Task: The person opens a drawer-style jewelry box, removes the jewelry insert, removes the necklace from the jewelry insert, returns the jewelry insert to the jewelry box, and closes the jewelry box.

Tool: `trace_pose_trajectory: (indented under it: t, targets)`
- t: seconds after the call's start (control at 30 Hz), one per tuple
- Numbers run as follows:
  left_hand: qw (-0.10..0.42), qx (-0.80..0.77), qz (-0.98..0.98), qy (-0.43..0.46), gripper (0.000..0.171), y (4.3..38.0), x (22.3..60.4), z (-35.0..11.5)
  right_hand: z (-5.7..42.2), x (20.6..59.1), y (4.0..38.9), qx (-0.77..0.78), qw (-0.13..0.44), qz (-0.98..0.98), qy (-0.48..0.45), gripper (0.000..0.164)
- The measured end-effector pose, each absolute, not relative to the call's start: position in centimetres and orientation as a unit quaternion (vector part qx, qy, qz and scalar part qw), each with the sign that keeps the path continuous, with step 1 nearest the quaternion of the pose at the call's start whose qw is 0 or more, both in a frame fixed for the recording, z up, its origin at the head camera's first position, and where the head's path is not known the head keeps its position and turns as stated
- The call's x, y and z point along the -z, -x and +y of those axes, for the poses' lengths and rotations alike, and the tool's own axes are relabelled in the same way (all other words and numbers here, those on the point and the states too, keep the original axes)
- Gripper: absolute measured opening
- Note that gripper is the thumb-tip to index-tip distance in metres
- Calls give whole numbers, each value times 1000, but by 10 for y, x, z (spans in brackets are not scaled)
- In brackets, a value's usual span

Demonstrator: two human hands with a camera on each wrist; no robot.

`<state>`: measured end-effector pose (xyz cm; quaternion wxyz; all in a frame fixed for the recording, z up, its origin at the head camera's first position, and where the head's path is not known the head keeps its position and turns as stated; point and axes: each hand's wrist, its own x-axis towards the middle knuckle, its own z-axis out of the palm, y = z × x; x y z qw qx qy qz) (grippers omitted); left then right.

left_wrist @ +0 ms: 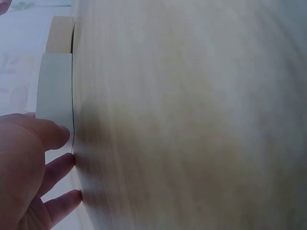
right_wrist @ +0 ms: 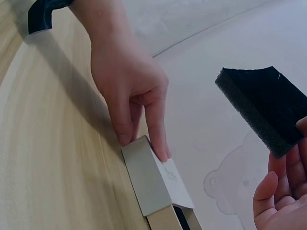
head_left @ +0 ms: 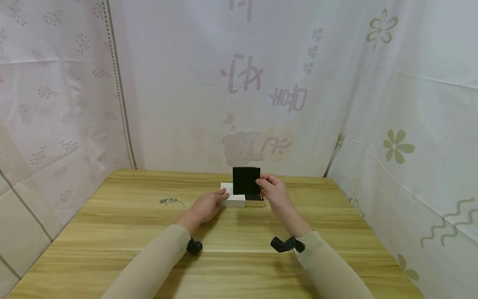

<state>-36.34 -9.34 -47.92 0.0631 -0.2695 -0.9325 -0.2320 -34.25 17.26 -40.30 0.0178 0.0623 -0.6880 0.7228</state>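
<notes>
A small white box sleeve (head_left: 233,203) lies on the table, with a tan inner drawer (head_left: 255,204) slid partly out of its right end. My left hand (head_left: 206,206) holds the sleeve at its left end; in the right wrist view the thumb is at its front side and a finger (right_wrist: 156,127) on its top. Above the drawer, my right hand (head_left: 276,193) pinches a square black foam pad (head_left: 245,180) by its right edge. The pad's grey, porous side (right_wrist: 249,115) shows in the right wrist view. Something dark lines the drawer.
A thin chain with dark pieces (head_left: 171,201) lies on the wooden table (head_left: 231,265), left of my left hand. Printed white curtains (head_left: 179,104) hang behind the table and along both sides. Each wrist carries a black camera mount (head_left: 285,244).
</notes>
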Motion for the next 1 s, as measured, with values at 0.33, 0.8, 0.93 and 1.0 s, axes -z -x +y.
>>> trace_pose_trajectory:
  t: [0.33, 0.8, 0.93, 1.0]
  targets:
    - [43, 230, -937, 259, 52, 365, 478, -93, 180, 401, 354, -709, 26, -704, -45, 5]
    - [43, 229, -940, 251, 50, 364, 476, -92, 189, 400, 362, -708, 43, -705, -24, 9]
    - [45, 230, -939, 250, 50, 363, 474, -91, 193, 403, 365, -704, 46, -708, -19, 16]
    - [40, 231, -940, 248, 50, 363, 473, -91, 195, 404, 366, -701, 48, -711, -17, 20]
